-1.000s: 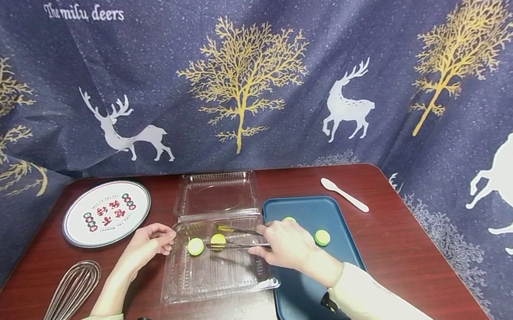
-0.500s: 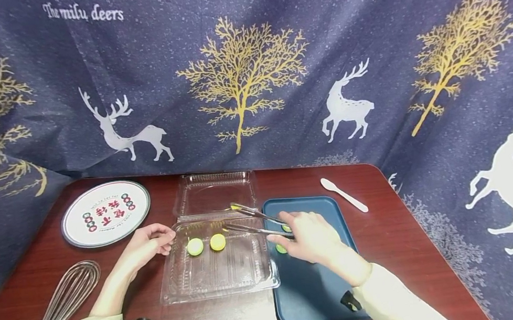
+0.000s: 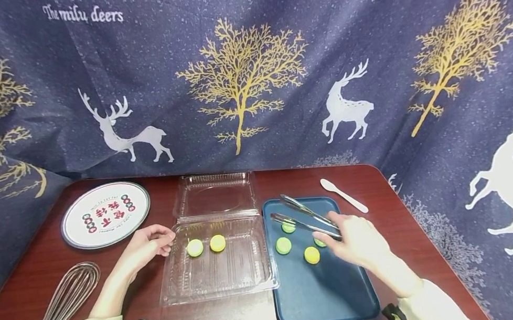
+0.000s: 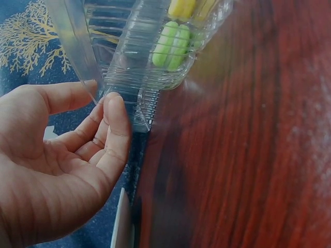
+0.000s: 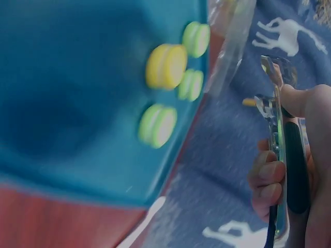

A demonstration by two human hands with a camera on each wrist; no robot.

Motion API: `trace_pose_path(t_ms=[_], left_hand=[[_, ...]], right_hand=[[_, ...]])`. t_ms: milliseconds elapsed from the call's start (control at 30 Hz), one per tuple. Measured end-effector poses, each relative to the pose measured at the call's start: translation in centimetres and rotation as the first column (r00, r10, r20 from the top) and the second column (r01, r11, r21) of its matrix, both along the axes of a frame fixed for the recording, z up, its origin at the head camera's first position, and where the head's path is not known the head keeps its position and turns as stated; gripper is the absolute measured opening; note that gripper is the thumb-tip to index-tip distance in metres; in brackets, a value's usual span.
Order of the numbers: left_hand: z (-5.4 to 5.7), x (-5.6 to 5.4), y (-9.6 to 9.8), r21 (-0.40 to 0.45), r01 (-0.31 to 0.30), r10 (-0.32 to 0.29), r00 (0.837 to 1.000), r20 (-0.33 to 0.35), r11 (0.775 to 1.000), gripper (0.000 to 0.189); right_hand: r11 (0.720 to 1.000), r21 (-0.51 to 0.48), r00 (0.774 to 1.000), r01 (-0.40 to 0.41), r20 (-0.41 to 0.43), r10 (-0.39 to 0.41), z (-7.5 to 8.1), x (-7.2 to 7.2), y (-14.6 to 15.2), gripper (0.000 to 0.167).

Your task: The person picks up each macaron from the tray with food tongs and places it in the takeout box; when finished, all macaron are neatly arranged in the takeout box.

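My left hand (image 3: 148, 246) pinches the left rim of a clear hinged plastic container (image 3: 222, 280), whose lid lies back. In its base sit a light green macaron (image 3: 194, 248) and a yellow macaron (image 3: 217, 243). My right hand (image 3: 360, 238) grips metal tongs (image 3: 308, 222), their tips parted with nothing between them, above the blue tray (image 3: 320, 300). On that tray lie another yellow macaron (image 3: 312, 255) and several green macarons (image 3: 283, 245), one partly hidden by the right hand. In the right wrist view, the dark-handled tongs (image 5: 282, 144) are wrapped by curled fingers.
A white plate (image 3: 106, 214) with red lettering lies at the back left, and a whisk (image 3: 68, 297) at the front left. Beyond the tray's right side is a white plastic spoon (image 3: 343, 195). Patterned dark cloth (image 3: 247, 76) hangs behind the table.
The tongs have let go of the yellow macaron in the container. My right hand has carried them rightward over the tray, uncovering macarons there. My left hand has stayed in place.
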State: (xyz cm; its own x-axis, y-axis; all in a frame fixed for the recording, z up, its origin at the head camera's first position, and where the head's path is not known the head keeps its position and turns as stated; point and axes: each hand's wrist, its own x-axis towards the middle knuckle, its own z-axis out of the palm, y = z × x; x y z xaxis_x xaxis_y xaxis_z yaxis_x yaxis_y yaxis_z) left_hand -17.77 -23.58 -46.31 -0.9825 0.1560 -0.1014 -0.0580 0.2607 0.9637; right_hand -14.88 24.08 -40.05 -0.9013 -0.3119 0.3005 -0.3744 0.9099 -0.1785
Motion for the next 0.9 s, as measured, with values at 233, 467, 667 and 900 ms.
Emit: trace_pose_path(t_ms=[233,467,667,900], left_hand=[[0.1,0.1,-0.1,0.011,0.002,-0.002,1.0,0.006,1.0,0.024],[0.1,0.2,0.0,0.0,-0.001,0.001,1.0,0.014,1.0,0.026],[0.1,0.1,0.1,0.006,-0.003,0.003,1.0,0.03,1.0,0.025],[0.1,0.0,0.1,-0.015,-0.009,0.009,0.999,0.039,1.0,0.025]], right_hand=[[0.997,0.003,0.997,0.081,0.005,-0.081,-1.7,1.6,3.9,0.036],[0.989,0.004,0.989,0.145,0.03,-0.145,-3.0,3.4,5.9,0.036],[0.985,0.001,0.984,0.172,0.036,-0.172,-3.8,4.8,7.3,0.034],[0.985,-0.011,0.983,0.174,0.065,-0.173,-4.5,5.5,8.1,0.033]])
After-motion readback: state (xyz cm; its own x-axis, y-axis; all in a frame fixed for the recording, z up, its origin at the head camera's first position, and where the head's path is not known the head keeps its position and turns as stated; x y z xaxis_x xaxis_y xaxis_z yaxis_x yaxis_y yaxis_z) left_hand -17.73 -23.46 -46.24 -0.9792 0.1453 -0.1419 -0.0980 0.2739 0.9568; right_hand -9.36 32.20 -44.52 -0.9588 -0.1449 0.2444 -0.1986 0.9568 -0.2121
